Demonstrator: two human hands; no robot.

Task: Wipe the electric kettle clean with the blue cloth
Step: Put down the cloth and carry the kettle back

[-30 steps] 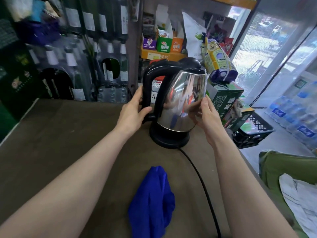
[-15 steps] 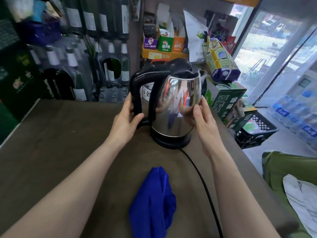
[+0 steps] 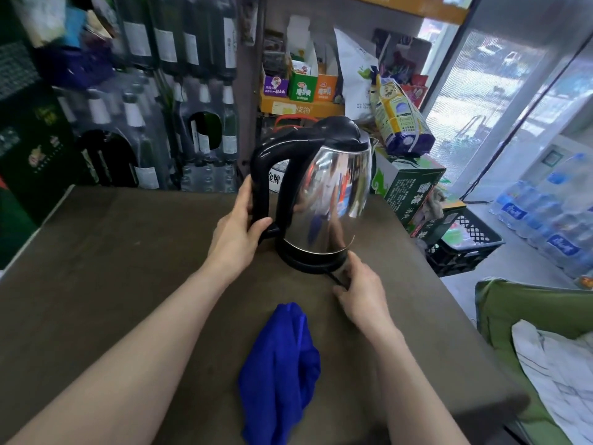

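The electric kettle [image 3: 333, 200] has a shiny steel body, a black lid and a black handle. It leans slightly on its round black base [image 3: 300, 263] near the table's far edge. My left hand [image 3: 239, 232] is closed around the lower part of the handle. My right hand [image 3: 361, 289] lies low on the table at the base's right front. Its fingertips touch the base's rim and its thumb curls over the black power cord [image 3: 333, 279]. The crumpled blue cloth [image 3: 279, 370] lies on the brown table [image 3: 112, 268] between my forearms, touched by neither hand.
Dark bottles [image 3: 141, 146] line the shelves behind the table on the left. Snack boxes [image 3: 300, 86] stand behind the kettle. To the right are a green carton [image 3: 409, 187], a black crate [image 3: 465, 248] and a green chair [image 3: 513, 313] with white cloth.
My right hand left the kettle's steel side and dropped to the base and cord. The kettle shifted left and nearer with my left hand on its handle.
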